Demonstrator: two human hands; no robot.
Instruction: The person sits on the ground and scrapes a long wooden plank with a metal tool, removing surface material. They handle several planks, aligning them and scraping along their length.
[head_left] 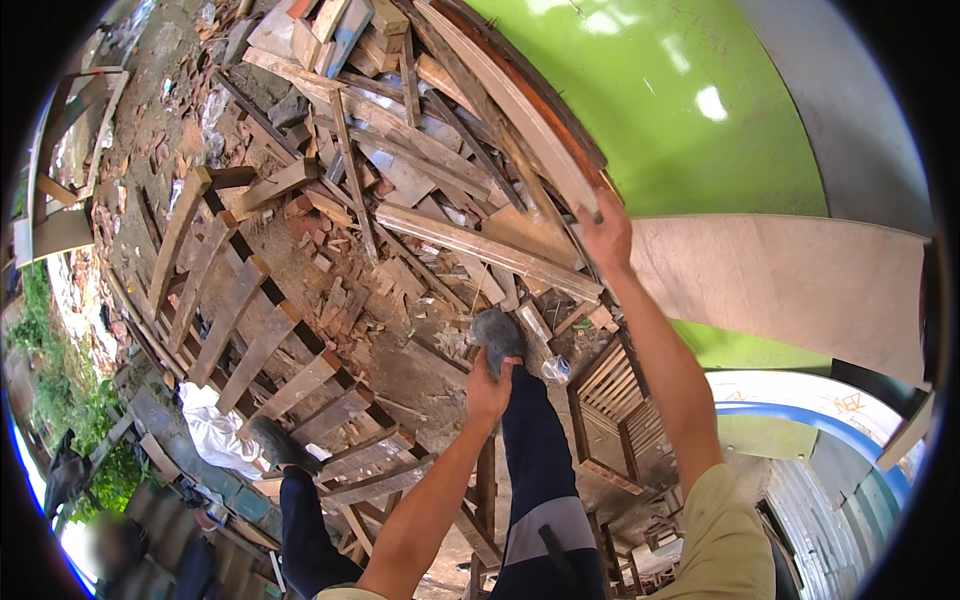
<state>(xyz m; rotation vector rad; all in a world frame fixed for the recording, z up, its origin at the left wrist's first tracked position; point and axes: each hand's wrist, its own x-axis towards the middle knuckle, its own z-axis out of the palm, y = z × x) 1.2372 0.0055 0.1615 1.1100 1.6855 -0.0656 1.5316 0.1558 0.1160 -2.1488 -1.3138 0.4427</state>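
My right hand (pixel 607 238) is closed around the near end of a long wooden plank (pixel 530 120), which runs up and away to the left along the edge of a lumber pile. Lower down, my left hand (pixel 488 392) is at the heel of the grey shoe (pixel 496 338) on my right foot, its fingers closed against the shoe and the trouser cuff. That foot stands among wood scraps. A second dark shoe (pixel 280 442), on my left foot, rests on a slatted wooden frame (pixel 270 330).
Loose boards (pixel 430 180) lie heaped ahead, with broken brick and wood rubble (pixel 335 275) beside them. Glossy green panels (pixel 690 110) and a plywood strip (pixel 780 285) stand right. A slatted wooden piece (pixel 612 405) lies near my right leg. Another person (pixel 120 550) is at lower left.
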